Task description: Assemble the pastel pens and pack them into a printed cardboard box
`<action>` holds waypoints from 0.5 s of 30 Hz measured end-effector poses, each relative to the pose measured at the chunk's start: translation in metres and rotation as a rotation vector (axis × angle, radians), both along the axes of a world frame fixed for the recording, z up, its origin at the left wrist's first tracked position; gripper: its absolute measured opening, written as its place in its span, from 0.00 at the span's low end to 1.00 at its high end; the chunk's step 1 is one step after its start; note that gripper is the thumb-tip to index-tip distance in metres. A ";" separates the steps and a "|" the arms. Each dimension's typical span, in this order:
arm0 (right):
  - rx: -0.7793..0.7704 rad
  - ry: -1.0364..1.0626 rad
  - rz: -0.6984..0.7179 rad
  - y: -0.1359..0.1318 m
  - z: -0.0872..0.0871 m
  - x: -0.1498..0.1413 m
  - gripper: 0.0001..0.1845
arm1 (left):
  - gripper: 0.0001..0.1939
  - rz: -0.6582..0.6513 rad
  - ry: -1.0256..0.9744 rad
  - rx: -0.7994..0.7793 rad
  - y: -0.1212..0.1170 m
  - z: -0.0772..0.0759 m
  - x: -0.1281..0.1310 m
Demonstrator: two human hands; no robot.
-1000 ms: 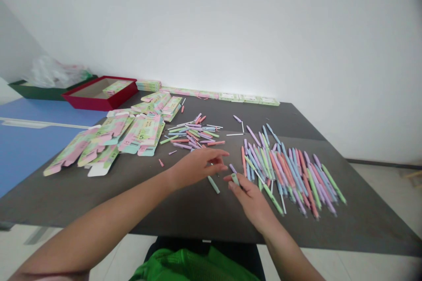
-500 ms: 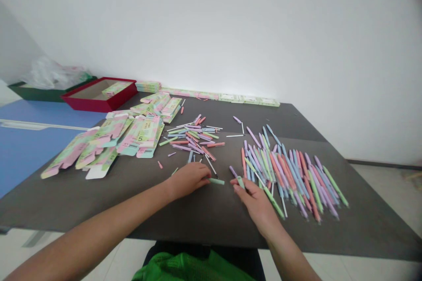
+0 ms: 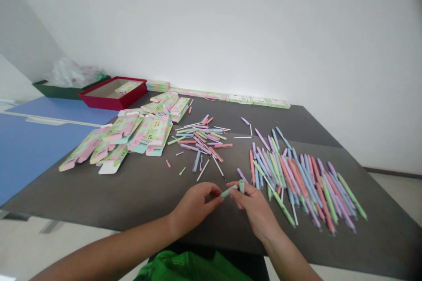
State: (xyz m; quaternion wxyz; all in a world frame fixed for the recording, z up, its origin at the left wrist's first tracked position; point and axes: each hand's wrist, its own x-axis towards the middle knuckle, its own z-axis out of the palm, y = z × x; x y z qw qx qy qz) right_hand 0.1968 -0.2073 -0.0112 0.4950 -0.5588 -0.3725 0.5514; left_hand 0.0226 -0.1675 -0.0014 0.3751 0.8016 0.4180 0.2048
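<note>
My left hand (image 3: 201,199) pinches one end of a pale green pen barrel (image 3: 228,191) near the table's front edge. Beside it, my right hand (image 3: 252,202) is closed on a short pale green pen tube (image 3: 241,186) that stands upright between its fingers. The right fingertips also meet the far end of the barrel. Just beyond the hands lie a white pen refill (image 3: 218,167) and a purple pen piece (image 3: 242,174). A loose pile of coloured pen parts (image 3: 202,136) spreads farther back.
Many pastel pens (image 3: 296,175) are heaped on the right of the dark table (image 3: 158,197). Flattened and folded cartons (image 3: 148,134) cover the left side. A red box (image 3: 115,94) and a green box (image 3: 66,92) stand at the back left. Packed cartons (image 3: 244,99) line the wall.
My left hand has picked up the pale green barrel from the table and brought it right, to my right hand. The right hand keeps its short green tube. The view has turned slightly left.
</note>
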 end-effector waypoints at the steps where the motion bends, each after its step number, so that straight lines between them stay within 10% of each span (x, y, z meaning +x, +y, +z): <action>1: 0.008 -0.008 -0.003 0.001 0.001 0.001 0.16 | 0.09 0.002 0.002 0.022 0.002 0.001 -0.002; 7: 0.072 -0.044 -0.080 0.009 0.002 0.010 0.17 | 0.11 0.174 0.355 0.328 0.055 0.007 -0.014; 15: 0.084 -0.079 -0.029 0.010 0.004 -0.002 0.14 | 0.12 0.197 0.667 0.300 0.088 -0.008 0.011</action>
